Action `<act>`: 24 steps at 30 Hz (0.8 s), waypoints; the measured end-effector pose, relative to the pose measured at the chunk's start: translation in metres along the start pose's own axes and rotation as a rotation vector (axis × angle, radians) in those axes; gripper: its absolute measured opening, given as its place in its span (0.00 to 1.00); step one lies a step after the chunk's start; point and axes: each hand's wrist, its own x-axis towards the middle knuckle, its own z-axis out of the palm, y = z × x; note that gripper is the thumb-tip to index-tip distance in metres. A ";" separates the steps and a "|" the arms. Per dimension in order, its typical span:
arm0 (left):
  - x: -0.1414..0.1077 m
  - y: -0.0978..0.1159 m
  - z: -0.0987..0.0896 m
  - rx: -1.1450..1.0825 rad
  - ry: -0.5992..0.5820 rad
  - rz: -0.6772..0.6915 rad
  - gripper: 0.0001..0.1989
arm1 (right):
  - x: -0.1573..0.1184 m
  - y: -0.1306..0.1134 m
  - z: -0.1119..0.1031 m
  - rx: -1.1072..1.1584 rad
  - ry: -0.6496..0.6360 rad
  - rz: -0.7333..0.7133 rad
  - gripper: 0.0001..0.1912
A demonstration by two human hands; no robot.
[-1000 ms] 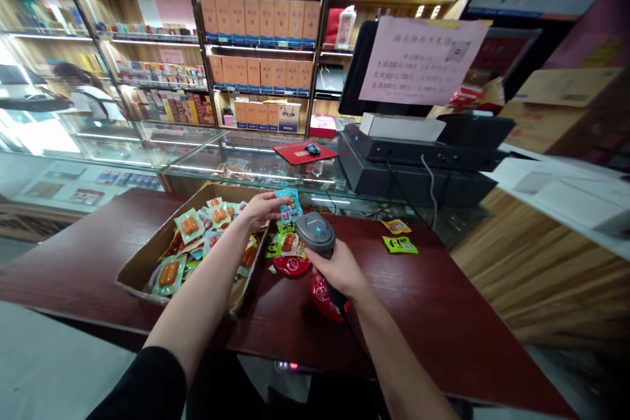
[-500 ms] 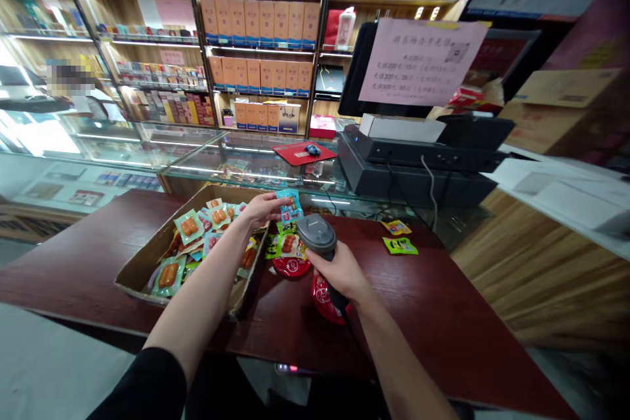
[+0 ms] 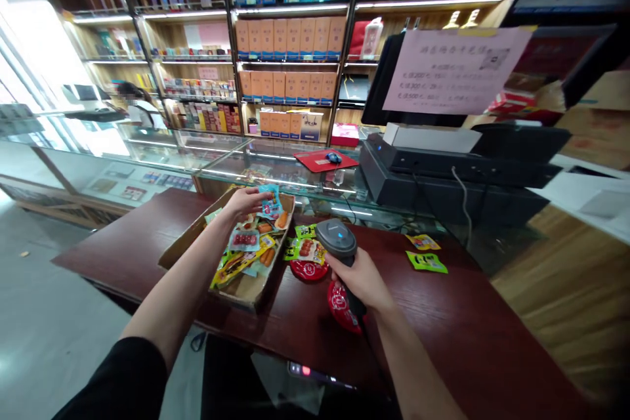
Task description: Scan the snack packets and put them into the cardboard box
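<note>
My left hand (image 3: 247, 201) is closed on a small blue snack packet (image 3: 270, 202), above the far end of a cardboard box (image 3: 256, 289). Inside that box lie several wrapped snacks, among them a packet of dark red pieces (image 3: 245, 240) and a long yellow packet (image 3: 241, 265). My right hand (image 3: 361, 277) grips a grey barcode scanner (image 3: 336, 241) by its handle, its head pointing away from me. Between box and scanner, green snack packets (image 3: 308, 250) rest on a round red package (image 3: 308, 270). A second red package (image 3: 343, 307) is partly hidden behind the scanner handle.
Two small packets, a yellow one (image 3: 422, 242) and a green one (image 3: 426, 262), lie on the table's right. Behind stand a glass counter (image 3: 266, 174), a red mouse pad (image 3: 319, 161) and a black cash register (image 3: 418, 177). A person (image 3: 142, 108) is at the far left.
My view has swung left, shifting the scene rightward. My left hand has brought the blue packet back from beside the scanner to over the box. My right hand still grips the scanner.
</note>
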 end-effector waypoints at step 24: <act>-0.012 -0.005 0.099 0.200 -0.290 -0.039 0.22 | -0.009 0.014 -0.042 -0.018 0.106 0.022 0.14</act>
